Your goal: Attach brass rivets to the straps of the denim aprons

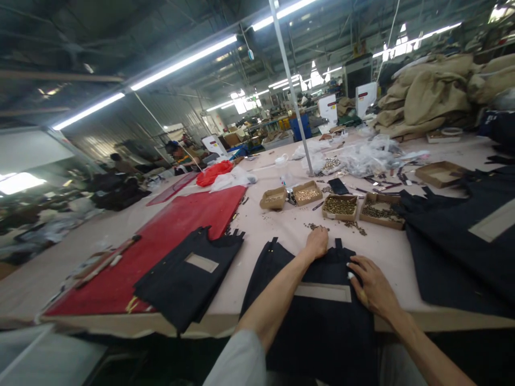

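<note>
A dark fabric panel (322, 335) with a rectangular cut-out and strap tabs along its top edge lies before me, its lower end hanging over the table edge. My left hand (317, 243) reaches across its top edge to small loose metal pieces (310, 226). The fingers there are bunched together, and whatever is between them is hidden. On the panel's upper right side rests my right hand (372, 285), fingers apart, with white wrapping on two fingertips. Another scatter of metal pieces (357, 228) lies beyond the panel.
Cardboard trays of small metal parts (340, 206) stand behind my hands. On the left, a folded dark panel (191, 276) overlaps a red sheet (161, 241); more dark fabric (462, 252) lies right. A metal pole (292, 88) rises behind the trays. Plastic bags (370, 155) are heaped farther back.
</note>
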{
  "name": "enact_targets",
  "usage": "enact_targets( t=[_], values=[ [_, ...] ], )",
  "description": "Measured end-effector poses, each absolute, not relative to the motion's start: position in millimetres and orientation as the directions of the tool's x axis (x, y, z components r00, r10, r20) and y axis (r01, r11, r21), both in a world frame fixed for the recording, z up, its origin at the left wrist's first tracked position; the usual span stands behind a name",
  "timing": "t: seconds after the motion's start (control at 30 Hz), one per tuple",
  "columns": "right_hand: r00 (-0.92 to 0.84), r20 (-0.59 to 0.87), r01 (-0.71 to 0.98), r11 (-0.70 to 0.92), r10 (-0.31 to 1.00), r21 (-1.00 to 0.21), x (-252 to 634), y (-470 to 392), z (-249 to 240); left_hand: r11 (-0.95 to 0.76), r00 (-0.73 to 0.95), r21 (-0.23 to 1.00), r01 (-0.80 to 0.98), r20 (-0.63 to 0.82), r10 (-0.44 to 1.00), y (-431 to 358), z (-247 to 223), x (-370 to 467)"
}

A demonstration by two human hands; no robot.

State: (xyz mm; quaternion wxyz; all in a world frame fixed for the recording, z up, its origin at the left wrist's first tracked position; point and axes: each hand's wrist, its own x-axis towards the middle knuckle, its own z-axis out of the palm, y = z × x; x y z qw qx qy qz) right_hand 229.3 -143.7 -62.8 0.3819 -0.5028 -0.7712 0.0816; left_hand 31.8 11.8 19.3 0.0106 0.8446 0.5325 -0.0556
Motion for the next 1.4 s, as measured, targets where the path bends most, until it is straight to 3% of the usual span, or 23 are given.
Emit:
enact_targets(
  t=[0.17, 0.37, 0.47, 0.83, 1.1, 1.27, 1.4],
  values=[
    [-0.188, 0.503, 0.712, 0.469, 0.844, -0.522, 228.5, -143.8, -58.9, -0.479, 0.478, -0.019, 0.877, -0.061, 0.877, 6.8, 22.2, 31.4],
    [-0.183, 0.497, 0.705, 0.466, 0.848, -0.535, 229.2, -143.5, -54.7, -0.484, 0.517, 0.32, 0.814, -0.019, 0.856, -29.6, 13.5, 36.0],
    [-0.183, 0.497, 0.703, 0.466, 0.848, -0.537, 229.7, -142.9, -55.0, -0.459, 0.52, 0.406, 0.79, -0.045, 0.853, -44.6, 4.3, 38.4],
    [-0.178, 0.5, 0.692, 0.469, 0.848, -0.549, 230.8, -142.3, -57.4, -0.28, 0.367, 0.548, 0.788, -0.054, 0.929, -30.6, -2.3, 43.4],
    [-0.168, 0.508, 0.682, 0.472, 0.845, -0.559, 230.1, -143.3, -57.3, 0.025, 0.189, 0.595, 0.803, -0.294, 0.937, 7.0, -7.4, 45.5],
    [-0.154, 0.513, 0.678, 0.468, 0.844, -0.567, 229.8, -142.6, -58.4, 0.007, 0.287, 0.643, 0.766, -0.351, 0.891, 17.4, -1.6, 37.6],
    [-0.16, 0.496, 0.687, 0.457, 0.854, -0.565, 230.2, -141.7, -59.7, -0.042, 0.291, 0.562, 0.826, -0.361, 0.886, 21.0, 9.8, 39.8]
  ],
)
